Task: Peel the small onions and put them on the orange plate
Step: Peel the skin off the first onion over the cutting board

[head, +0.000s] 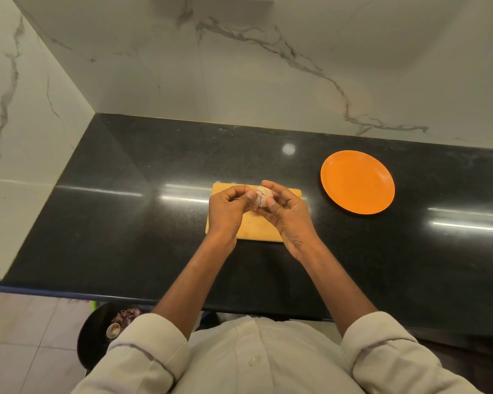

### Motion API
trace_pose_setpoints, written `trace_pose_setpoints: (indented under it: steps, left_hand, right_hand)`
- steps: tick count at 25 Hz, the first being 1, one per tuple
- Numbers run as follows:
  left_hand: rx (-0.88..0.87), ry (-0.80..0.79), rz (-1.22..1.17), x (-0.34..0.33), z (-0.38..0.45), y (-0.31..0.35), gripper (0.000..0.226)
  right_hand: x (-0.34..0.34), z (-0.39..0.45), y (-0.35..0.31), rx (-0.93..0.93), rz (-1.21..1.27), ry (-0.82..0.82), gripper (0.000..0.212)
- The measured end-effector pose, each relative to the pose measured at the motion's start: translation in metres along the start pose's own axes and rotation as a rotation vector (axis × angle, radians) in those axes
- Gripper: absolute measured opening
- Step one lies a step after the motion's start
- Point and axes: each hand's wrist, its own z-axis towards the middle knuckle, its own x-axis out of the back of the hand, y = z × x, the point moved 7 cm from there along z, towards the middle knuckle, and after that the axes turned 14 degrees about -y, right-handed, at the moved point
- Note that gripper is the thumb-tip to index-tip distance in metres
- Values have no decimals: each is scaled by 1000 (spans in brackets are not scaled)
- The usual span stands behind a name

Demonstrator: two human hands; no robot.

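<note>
A small onion (262, 194), pale with purple streaks of skin, is held between both hands above a wooden cutting board (256, 228). My left hand (228, 211) pinches its left side with thumb and curled fingers. My right hand (288, 217) grips it from the right, thumb on its front and fingertips over the top. The orange plate (357, 182) lies bare on the black counter to the right of the board, well apart from both hands.
The black counter (125, 223) runs against marble walls at the back and left. Below the counter's front edge at the lower left stands a dark bin (97, 334) with scraps in it. A tiled floor shows beside it.
</note>
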Motion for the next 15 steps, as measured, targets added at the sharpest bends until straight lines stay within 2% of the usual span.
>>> trace_pose_setpoints:
  steps: [2, 6, 11, 15]
  left_hand:
    - [45, 5, -111, 3, 0, -3, 13]
    - [32, 29, -97, 3, 0, -3, 13]
    - [-86, -16, 99, -4, -2, 3, 20]
    - [-156, 9, 230, -8, -5, 8, 16]
  right_hand:
    - [2, -2, 1, -16, 90, 8, 36]
    - [7, -4, 4, -30, 222, 31, 39]
    - [7, -6, 0, 9, 253, 46, 38]
    - [8, -6, 3, -2, 220, 76, 38]
